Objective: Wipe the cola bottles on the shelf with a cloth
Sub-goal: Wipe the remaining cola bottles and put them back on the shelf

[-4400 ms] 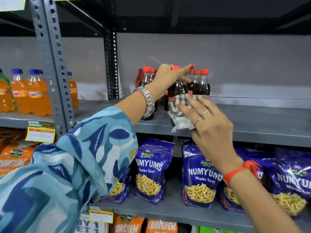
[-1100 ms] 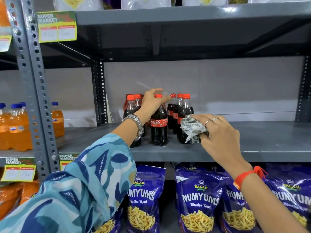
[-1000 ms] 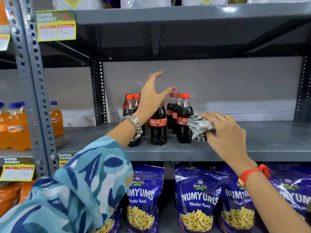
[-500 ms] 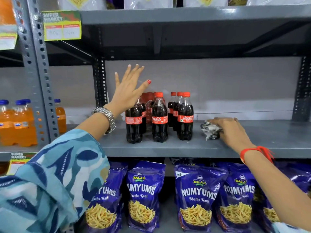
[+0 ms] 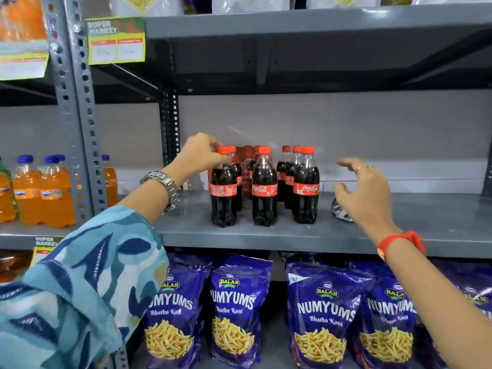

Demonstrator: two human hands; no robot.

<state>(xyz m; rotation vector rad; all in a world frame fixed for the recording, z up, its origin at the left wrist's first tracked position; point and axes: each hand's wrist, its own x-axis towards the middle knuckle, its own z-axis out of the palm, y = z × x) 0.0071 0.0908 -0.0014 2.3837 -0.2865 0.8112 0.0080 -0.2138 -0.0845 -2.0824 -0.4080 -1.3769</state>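
Several small cola bottles with red caps stand in rows on the grey middle shelf (image 5: 266,235). My left hand (image 5: 198,154) pinches the neck and cap of the front left cola bottle (image 5: 223,193). The front middle bottle (image 5: 264,190) and front right bottle (image 5: 306,187) stand free beside it. The crumpled patterned cloth (image 5: 339,210) lies on the shelf right of the bottles, partly hidden behind my right hand (image 5: 362,193), which hovers just above it with fingers spread and holds nothing.
Orange soda bottles (image 5: 45,193) fill the neighbouring bay on the left, past a perforated grey upright (image 5: 77,129). Purple snack bags (image 5: 237,315) line the shelf below. A shelf edge (image 5: 292,20) with a price tag (image 5: 115,39) runs overhead. Bare shelf extends right of the cloth.
My right hand set the cloth down on the shelf and lifted off it, open. My left hand came down from a raised open pose and closed on the front left bottle's neck.
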